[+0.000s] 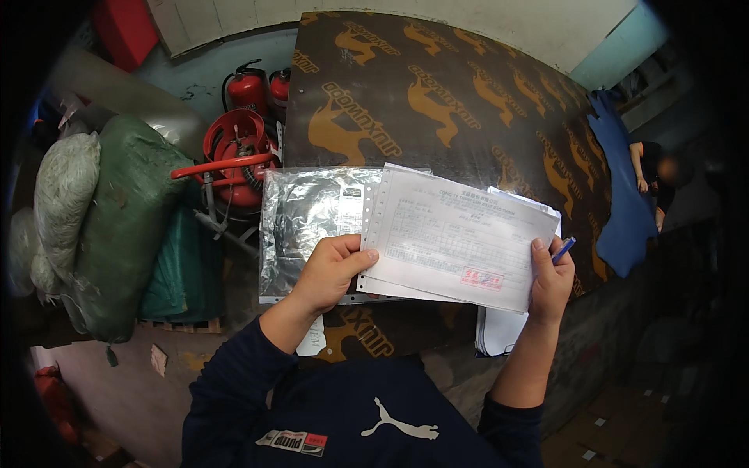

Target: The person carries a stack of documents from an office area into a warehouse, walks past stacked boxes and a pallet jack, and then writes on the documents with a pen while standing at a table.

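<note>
Both my hands hold up a few white printed forms (460, 242) with punched holes down the left edge and a red stamp near the bottom right. My left hand (326, 273) pinches the left edge, thumb on top. On the right edge is my right hand (552, 282), which also has a blue pen (563, 249) sticking out of it. Behind the forms on the left lies a clear plastic sleeve (300, 226) on the dark board. More white papers (499, 331) lie partly hidden under the forms and my right wrist.
The brown board with orange prints (437, 86) makes the tabletop. Red fire extinguishers (248, 92) and a red wheeled machine (234, 156) stand left of it, beside stuffed green and white sacks (121, 210). Blue sheet material (620, 187) hangs over the right edge, near another person (651, 168).
</note>
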A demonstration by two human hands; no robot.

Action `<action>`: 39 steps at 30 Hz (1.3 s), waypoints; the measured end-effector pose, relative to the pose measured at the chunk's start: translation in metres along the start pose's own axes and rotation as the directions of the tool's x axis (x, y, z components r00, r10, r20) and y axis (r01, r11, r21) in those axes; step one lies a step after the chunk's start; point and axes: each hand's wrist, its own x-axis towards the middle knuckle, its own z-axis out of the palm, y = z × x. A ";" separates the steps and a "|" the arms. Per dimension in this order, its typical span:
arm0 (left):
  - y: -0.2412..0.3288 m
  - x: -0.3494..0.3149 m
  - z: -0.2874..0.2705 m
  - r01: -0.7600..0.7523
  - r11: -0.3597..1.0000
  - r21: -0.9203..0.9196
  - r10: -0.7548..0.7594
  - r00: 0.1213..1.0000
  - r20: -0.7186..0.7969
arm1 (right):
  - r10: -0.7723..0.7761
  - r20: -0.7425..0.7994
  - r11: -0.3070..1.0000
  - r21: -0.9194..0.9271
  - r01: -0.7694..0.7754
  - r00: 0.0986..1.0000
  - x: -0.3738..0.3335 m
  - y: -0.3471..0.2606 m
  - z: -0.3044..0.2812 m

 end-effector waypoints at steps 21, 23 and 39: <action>-0.004 0.004 -0.007 -0.058 0.993 -0.101 0.050 0.996 -0.078 | -0.208 -0.396 0.949 0.139 0.282 0.894 0.015 0.002 -0.046; -0.003 0.004 -0.006 -0.052 0.993 -0.107 0.044 0.996 -0.082 | -0.208 -0.392 0.945 0.156 0.288 0.896 0.014 0.002 -0.050; 0.001 0.002 -0.004 -0.043 0.993 -0.113 0.033 0.996 -0.089 | -0.174 -0.364 0.965 0.120 0.232 0.915 0.008 0.003 -0.053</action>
